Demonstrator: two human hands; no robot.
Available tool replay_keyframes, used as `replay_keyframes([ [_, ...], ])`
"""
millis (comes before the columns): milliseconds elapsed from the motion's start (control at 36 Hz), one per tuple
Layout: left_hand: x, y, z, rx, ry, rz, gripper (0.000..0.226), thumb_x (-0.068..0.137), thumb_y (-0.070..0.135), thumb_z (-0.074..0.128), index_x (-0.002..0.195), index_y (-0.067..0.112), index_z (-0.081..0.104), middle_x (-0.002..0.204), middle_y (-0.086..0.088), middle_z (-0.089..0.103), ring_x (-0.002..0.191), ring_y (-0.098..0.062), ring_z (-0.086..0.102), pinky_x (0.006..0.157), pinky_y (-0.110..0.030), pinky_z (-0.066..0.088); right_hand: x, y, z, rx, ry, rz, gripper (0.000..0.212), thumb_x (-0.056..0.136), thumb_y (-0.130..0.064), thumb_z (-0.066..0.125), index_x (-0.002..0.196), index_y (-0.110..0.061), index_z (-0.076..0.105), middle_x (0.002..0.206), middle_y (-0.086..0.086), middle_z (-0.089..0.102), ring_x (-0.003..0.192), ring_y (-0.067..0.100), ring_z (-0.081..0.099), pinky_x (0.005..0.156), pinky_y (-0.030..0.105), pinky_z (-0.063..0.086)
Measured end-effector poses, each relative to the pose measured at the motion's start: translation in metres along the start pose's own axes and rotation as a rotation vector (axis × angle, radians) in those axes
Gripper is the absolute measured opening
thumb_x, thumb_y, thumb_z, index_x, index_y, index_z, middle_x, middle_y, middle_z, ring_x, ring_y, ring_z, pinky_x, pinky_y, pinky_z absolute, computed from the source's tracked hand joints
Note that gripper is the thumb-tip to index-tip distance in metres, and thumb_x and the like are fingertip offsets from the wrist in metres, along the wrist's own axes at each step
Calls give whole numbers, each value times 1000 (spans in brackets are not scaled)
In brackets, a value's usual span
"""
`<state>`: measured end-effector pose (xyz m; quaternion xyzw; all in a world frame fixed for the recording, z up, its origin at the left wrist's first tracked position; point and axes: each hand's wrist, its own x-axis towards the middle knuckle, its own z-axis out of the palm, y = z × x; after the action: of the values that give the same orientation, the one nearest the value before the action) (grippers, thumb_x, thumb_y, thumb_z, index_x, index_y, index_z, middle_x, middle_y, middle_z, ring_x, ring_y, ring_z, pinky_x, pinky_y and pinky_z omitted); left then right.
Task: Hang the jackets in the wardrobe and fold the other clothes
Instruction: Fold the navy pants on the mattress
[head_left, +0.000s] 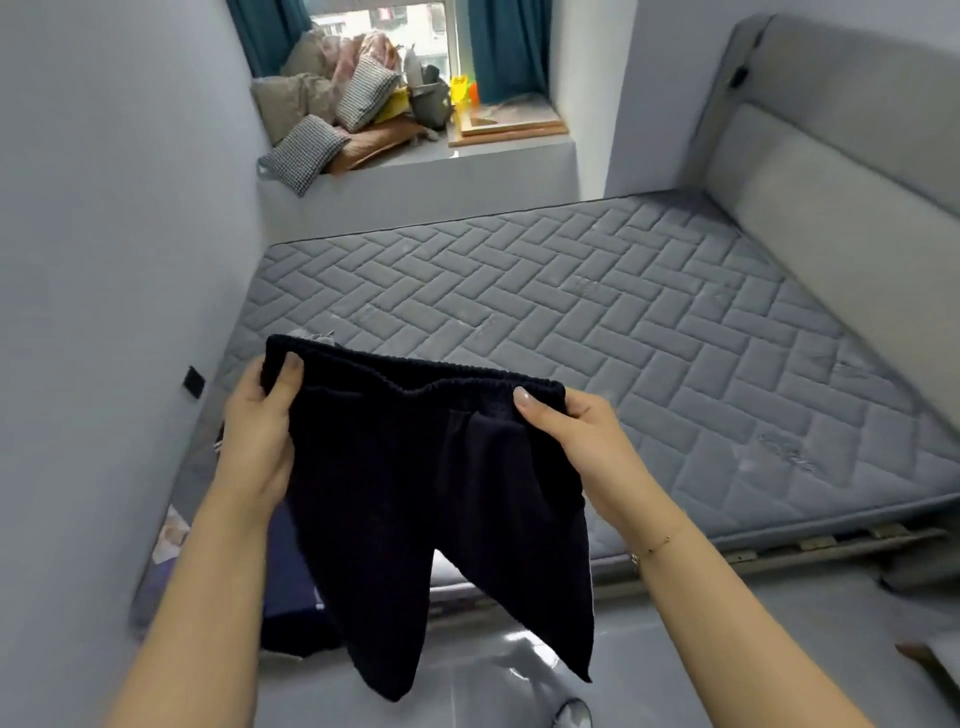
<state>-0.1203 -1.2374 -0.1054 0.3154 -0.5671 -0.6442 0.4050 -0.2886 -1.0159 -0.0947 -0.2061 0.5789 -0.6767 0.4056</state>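
Both hands hold up a pair of dark navy knit shorts (415, 499) by the elastic waistband, in the air over the near edge of the bed. Left hand (260, 431) grips the left end of the waistband, thumb on the front, fingers behind. Right hand (576, 436) pinches the right end, thumb on top. Both short legs hang down free, not touching the floor. Bare grey quilted mattress (571, 312) beyond, padded grey headboard (831, 171) on the right. More dark clothing (291, 577) lies low, behind the left forearm. Pillows and bedding (337, 98) piled on the window ledge (467, 156). Thin bracelet (657, 545) on the right wrist.
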Motion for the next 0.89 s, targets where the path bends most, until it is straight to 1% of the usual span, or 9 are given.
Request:
replay_keyframes([
  [83, 18, -20, 56, -71, -87, -72, 17, 92, 32, 58, 101, 19, 64, 94, 4, 73, 91, -10, 69, 80, -23, 57, 16, -14, -50, -22, 51, -7, 17, 92, -31, 65, 87, -19, 77, 89, 5, 76, 81, 19, 73, 64, 21, 55],
  [222, 46, -49, 134, -104, -122, -149, 29, 90, 36, 59, 110, 15, 62, 104, 0, 72, 97, -12, 69, 84, -24, 57, 44, -26, -123, -46, 115, -1, 21, 91, -31, 67, 91, -12, 75, 89, 7, 76, 81, 20, 73, 65, 23, 56],
  [278, 60, -57, 163, -121, -97, -157, 26, 92, 34, 59, 110, 16, 62, 107, -2, 70, 98, -14, 68, 87, -26, 56, 59, -29, -146, -49, 114, 5, 21, 91, -31, 66, 94, -13, 75, 91, 7, 76, 84, 21, 73, 69, 26, 57],
  [361, 88, -64, 206, -143, -58, -132, 12, 97, 29, 56, 101, 19, 62, 99, 2, 69, 92, -10, 67, 84, -23, 56, 86, -35, -176, -59, 101, 2, 23, 91, -33, 66, 96, -11, 74, 94, 8, 76, 88, 23, 73, 78, 31, 59],
  [472, 126, -75, 274, -157, -66, -110, 10, 98, 26, 55, 101, 17, 59, 98, 1, 67, 86, -7, 68, 81, -22, 56, 124, -48, -222, -39, 128, -6, 24, 91, -32, 67, 96, -10, 74, 94, 8, 76, 87, 21, 73, 74, 29, 59],
  [611, 167, -96, 372, -113, -200, -152, 18, 99, 24, 54, 107, 8, 56, 93, -2, 66, 80, -9, 68, 73, -23, 57, 160, -69, -300, 69, 247, -8, 17, 91, -27, 67, 94, -13, 76, 97, 6, 76, 87, 17, 72, 67, 22, 55],
  [750, 195, -121, 500, -46, -383, -247, 15, 97, 27, 59, 102, 13, 60, 89, 1, 72, 85, -13, 70, 71, -27, 58, 177, -84, -404, 159, 386, 4, 21, 91, -27, 67, 100, -11, 75, 100, 7, 75, 90, 18, 73, 66, 21, 56],
  [806, 203, -137, 558, -12, -445, -278, 17, 96, 27, 60, 103, 11, 59, 93, -3, 70, 88, -17, 69, 75, -31, 58, 182, -86, -447, 216, 465, 4, 22, 90, -27, 67, 102, -9, 74, 101, 8, 75, 91, 19, 73, 66, 22, 56],
  [889, 209, -176, 652, 42, -513, -334, 23, 95, 28, 62, 108, 9, 60, 103, -10, 67, 96, -23, 66, 88, -40, 57, 192, -80, -525, 278, 589, 5, 20, 90, -27, 68, 100, -12, 75, 102, 9, 75, 93, 20, 72, 67, 24, 57],
])
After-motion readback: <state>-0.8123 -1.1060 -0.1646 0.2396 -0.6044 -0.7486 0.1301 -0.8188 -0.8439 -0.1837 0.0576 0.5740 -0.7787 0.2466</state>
